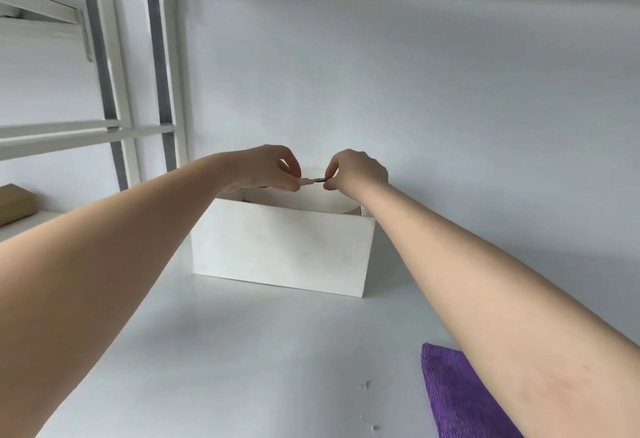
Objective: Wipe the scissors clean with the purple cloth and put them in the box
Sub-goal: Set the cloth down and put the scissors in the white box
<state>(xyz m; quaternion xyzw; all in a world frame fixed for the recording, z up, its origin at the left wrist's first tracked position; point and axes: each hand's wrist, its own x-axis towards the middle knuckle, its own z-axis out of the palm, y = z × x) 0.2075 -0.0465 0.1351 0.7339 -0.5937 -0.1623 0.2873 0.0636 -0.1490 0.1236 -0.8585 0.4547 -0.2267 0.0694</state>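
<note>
Head view: both bare arms reaching out over open white rectangular box (pixel 282 250) | left hand (pixel 268 169) and right hand (pixel 356 171) pinching opposite ends of small scissors (pixel 313 180), mostly hidden, pinkish and dark parts showing | folded purple textured cloth (pixel 450 392) lying on white table (pixel 242 351), near right.

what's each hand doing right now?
Left hand: pinching one end of the small pink-handled scissors above the open white box.
Right hand: pinching the scissors' other, darker end.
</note>
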